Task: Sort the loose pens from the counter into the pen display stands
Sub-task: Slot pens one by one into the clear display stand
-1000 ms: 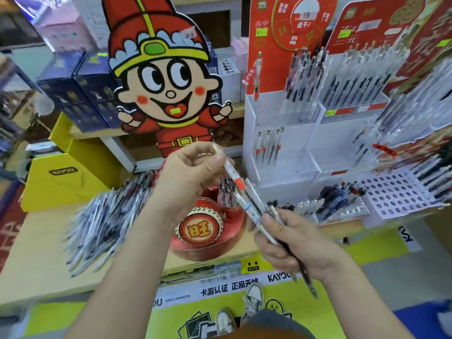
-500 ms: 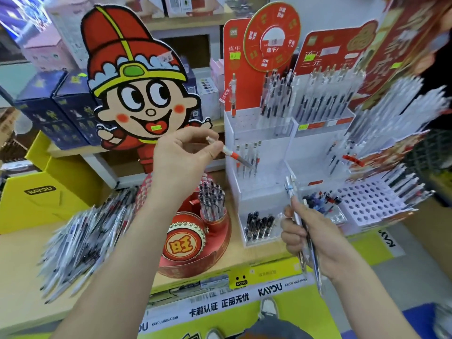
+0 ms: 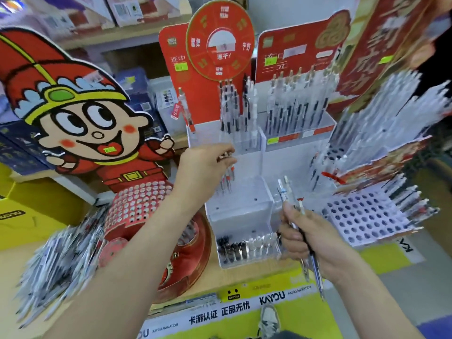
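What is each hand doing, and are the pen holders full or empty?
left hand: fingers pinched at the white stand, pen hardly visible
right hand: gripping a bundle of pens
white stand: middle tier nearly empty, few red pens
top tiers: filled with upright pens
hole tray: mostly empty holes
loose pens: piled on the counter, unsorted

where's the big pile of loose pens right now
In the head view the pile of loose pens lies on the counter at lower left, left of the left forearm and the round red stand, below the cartoon cutout.
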Available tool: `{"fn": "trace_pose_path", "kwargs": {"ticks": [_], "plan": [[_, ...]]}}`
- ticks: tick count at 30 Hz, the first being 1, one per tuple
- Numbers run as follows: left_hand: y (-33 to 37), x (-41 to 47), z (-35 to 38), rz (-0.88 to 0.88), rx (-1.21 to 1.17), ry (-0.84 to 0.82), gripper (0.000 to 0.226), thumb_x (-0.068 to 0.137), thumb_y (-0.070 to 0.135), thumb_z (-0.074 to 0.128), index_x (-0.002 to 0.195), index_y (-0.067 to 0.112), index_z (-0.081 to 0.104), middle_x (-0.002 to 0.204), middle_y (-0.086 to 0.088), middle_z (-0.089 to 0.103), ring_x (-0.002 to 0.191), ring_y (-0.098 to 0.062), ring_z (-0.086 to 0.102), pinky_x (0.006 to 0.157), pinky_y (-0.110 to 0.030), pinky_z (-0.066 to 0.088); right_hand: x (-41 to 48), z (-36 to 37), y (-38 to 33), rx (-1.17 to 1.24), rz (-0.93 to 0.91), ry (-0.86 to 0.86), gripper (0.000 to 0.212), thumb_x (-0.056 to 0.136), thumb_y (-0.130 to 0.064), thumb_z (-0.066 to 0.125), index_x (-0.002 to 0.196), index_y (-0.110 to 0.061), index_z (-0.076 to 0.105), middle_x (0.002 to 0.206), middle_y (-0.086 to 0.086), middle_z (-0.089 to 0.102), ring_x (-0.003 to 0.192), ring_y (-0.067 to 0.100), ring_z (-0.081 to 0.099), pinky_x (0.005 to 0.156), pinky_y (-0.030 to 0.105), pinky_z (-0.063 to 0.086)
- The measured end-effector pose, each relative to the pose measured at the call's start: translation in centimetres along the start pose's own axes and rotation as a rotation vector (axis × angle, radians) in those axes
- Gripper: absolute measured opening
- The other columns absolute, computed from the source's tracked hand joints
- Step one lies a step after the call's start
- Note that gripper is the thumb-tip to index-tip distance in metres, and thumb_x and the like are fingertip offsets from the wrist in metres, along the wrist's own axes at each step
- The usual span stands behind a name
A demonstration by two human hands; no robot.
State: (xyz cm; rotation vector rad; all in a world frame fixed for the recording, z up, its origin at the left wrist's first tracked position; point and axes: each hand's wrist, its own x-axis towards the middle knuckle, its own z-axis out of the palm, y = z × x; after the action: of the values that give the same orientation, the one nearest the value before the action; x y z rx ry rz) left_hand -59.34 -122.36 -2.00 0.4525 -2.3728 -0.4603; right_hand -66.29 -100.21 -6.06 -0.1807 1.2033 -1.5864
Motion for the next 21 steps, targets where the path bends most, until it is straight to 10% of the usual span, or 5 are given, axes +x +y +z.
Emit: {"fn": "trace_pose_path", "kwargs": {"ticks": [21], "plan": [[-1.3,-0.6,3.1,0.114,0.259,0.051,0.013,0.081,0.012,0.069,0.087,0.003,0.075,0.08,-0.012,0.063,0.072,-0.031,0.059,0.053,-0.039,0.052,2.8,-1.3,-1.2,-0.013,0.039,-0.071,0.037,0.086,-0.026,0.058,0.114,-0.003,0.064,0.068,0.003,0.049,0.048,0.01,0.042,0.039,0.018,0.032]]}}
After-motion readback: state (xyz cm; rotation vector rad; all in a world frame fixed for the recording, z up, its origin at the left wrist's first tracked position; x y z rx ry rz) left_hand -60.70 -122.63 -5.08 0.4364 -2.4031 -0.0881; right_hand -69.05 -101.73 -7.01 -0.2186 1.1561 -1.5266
